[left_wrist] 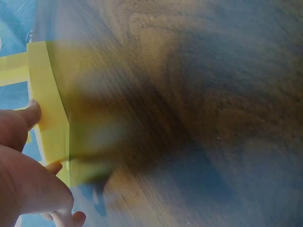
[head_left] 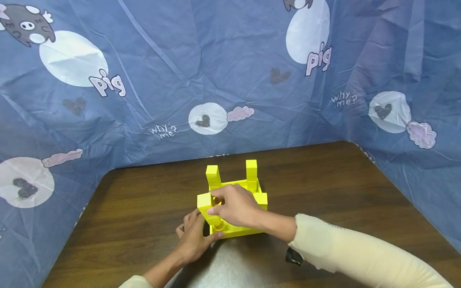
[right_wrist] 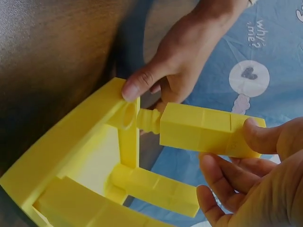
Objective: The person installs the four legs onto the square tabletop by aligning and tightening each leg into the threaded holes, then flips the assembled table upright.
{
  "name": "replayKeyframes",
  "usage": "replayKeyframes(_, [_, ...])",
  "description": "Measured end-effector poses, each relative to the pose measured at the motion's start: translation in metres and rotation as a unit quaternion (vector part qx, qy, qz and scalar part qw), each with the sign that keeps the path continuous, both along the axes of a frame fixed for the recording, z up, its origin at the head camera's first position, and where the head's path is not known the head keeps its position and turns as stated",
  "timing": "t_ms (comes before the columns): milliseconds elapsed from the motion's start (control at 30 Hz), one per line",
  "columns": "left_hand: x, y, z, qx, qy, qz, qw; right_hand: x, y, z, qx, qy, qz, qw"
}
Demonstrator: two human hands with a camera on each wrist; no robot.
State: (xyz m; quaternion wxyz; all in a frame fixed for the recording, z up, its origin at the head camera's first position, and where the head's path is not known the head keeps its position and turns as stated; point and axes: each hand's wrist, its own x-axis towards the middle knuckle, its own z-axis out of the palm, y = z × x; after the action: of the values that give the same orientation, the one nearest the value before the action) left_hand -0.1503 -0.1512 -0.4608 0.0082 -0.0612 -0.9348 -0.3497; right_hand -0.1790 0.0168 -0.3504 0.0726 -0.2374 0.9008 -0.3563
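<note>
A yellow toy table lies upside down on the wooden table, its legs pointing up from a rimmed tabletop (head_left: 239, 231). My right hand (head_left: 235, 206) pinches the near-left leg (right_wrist: 208, 130) by its upper end, thumb opposite the fingers. That leg's threaded end (right_wrist: 149, 120) shows outside the round socket (right_wrist: 129, 115) at the corner, close beside it and slightly tilted. With the thumb on the rim and fingers round the outer side, my left hand (head_left: 194, 240) grips the same corner. Three other legs stand at their corners, including the far-left leg (head_left: 213, 176) and far-right leg (head_left: 251, 174).
The brown wooden table (head_left: 144, 208) extends to both sides of the toy. A blue printed cloth (head_left: 162, 80) hangs behind and at the sides. Beneath the right sleeve (head_left: 324, 240) a small black object (head_left: 294, 257) shows.
</note>
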Motion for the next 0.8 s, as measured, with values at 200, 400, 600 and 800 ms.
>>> replayKeyframes(200, [0.001, 0.001, 0.000, 0.003, 0.000, -0.002, 1.0000, 0.005, -0.002, -0.008, 0.002, 0.017, -0.004, 0.9998])
replayKeyframes(400, [0.000, 0.001, 0.000, 0.003, 0.003, 0.000, 1.0000, 0.007, -0.002, -0.017, 0.001, 0.026, -0.012, 0.9996])
replayKeyframes(600, [0.000, 0.002, 0.000, 0.002, 0.001, 0.001, 1.0000, 0.009, -0.002, -0.025, -0.010, 0.035, -0.025, 0.9990])
replayKeyframes(800, [-0.001, 0.001, 0.000, 0.001, -0.002, 0.001, 1.0000, 0.009, -0.001, -0.029, -0.027, 0.041, -0.042, 0.9979])
